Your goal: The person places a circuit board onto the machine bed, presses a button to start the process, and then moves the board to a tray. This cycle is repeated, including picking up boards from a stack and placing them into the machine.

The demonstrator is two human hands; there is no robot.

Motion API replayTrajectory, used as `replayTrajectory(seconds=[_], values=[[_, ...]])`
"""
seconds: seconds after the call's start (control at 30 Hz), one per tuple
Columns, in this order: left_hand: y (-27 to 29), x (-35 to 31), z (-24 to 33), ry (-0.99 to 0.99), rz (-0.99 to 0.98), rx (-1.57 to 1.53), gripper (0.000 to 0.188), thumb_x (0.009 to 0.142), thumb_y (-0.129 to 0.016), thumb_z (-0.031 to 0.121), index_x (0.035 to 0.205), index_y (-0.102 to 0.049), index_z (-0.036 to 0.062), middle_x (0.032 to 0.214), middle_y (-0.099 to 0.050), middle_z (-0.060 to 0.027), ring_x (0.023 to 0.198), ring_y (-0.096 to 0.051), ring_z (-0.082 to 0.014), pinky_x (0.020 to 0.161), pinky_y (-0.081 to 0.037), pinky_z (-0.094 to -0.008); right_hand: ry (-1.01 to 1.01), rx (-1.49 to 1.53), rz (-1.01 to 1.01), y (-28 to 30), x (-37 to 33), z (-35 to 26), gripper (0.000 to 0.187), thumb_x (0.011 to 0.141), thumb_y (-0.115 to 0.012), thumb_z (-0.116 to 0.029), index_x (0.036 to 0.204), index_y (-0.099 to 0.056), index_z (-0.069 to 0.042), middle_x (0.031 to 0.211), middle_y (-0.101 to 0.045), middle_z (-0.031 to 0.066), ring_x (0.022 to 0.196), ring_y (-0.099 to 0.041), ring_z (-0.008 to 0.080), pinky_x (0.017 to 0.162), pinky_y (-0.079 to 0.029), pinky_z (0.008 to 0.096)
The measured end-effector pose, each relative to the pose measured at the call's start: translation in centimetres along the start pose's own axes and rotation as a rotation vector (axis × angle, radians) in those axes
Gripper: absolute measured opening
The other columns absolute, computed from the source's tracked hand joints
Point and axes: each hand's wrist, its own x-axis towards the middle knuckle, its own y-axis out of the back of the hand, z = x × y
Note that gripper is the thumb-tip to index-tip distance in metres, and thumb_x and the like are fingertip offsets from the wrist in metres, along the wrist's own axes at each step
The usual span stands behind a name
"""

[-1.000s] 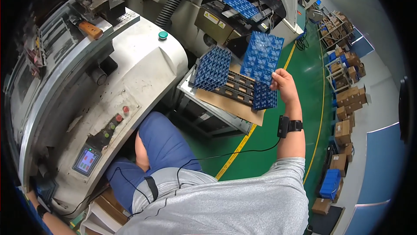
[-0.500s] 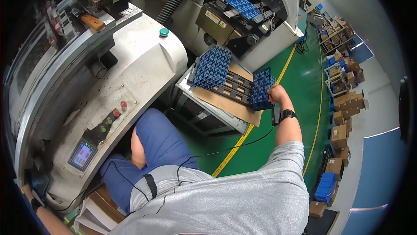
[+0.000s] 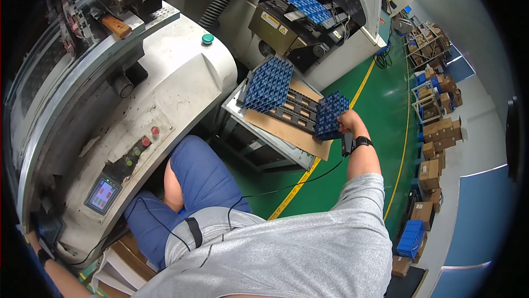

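My right hand [image 3: 348,122] is closed at the right edge of some upright blue circuit board panels [image 3: 330,115]. They stand at the right end of a dark slotted rack [image 3: 297,109]. A larger fanned group of blue panels [image 3: 269,86] stands at the rack's left end. My left hand [image 3: 34,241] is at the far lower left, beside the lower end of the white machine [image 3: 165,72]. Its fingers are hidden there, and I cannot tell what they touch.
The rack lies on brown cardboard [image 3: 278,126] on a small metal table [image 3: 264,146]. Behind it, an open machine [image 3: 292,28] has a blue panel [image 3: 309,9] inside. A thin black cable [image 3: 286,189] runs from my right wrist to my waist. Cardboard boxes [image 3: 430,174] line the right wall.
My right hand has moved slightly left and down at the panels' edge. The panels in the right group have shifted a little with it. My left arm stays at the lower left.
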Motion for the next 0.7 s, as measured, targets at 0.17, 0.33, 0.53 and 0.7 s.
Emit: replayTrajectory(seconds=[0.17, 0.33, 0.53, 0.7], values=[[0.9, 0.1, 0.3, -0.327, 0.067, 0.327, 0.036, 0.095, -0.057, 0.024, 0.124, -0.061, 0.0026, 0.117, -0.065, -0.0204, 0.107, -0.061, -0.0346, 0.088, -0.047, -0.0422, 0.002, -0.043, -0.030, 0.3, -0.2, 0.2, 0.020, 0.093, -0.060, -0.020, 0.082, -0.061, -0.003, 0.067, -0.066, 0.0084, 0.054, -0.066, 0.0205, 0.048, -0.053, 0.0347], [1.6, 0.3, 0.7, -0.226, 0.101, 0.185, 0.036, 0.095, -0.057, 0.026, 0.122, -0.062, 0.0030, 0.115, -0.065, -0.0209, 0.107, -0.061, -0.0354, 0.087, -0.048, -0.0421, -0.023, -0.043, -0.060, 0.7, -1.0, 0.4, 0.020, 0.093, -0.060, -0.020, 0.081, -0.062, -0.003, 0.067, -0.066, 0.0081, 0.055, -0.066, 0.0202, 0.049, -0.053, 0.0343], [1.3, 0.7, 1.3, -0.206, 0.121, 0.145, 0.036, 0.094, -0.058, 0.025, 0.122, -0.063, 0.0034, 0.116, -0.065, -0.0205, 0.108, -0.061, -0.0355, 0.088, -0.048, -0.0417, -0.021, -0.006, -0.027, 0.9, -2.0, 0.6, 0.019, 0.093, -0.060, -0.019, 0.082, -0.062, -0.004, 0.066, -0.065, 0.0073, 0.056, -0.066, 0.0207, 0.051, -0.055, 0.0356], [0.0, -0.2, 0.3, -0.118, 0.093, 0.150, 0.036, 0.093, -0.059, 0.022, 0.124, -0.061, 0.0038, 0.119, -0.065, -0.0187, 0.112, -0.059, -0.0340, 0.092, -0.046, -0.0409, 0.077, -0.198, 0.202, 1.7, -4.6, -3.3, 0.020, 0.089, -0.064, -0.021, 0.087, -0.064, -0.001, 0.069, -0.065, 0.0103, 0.061, -0.067, 0.0216, 0.056, -0.055, 0.0365]])
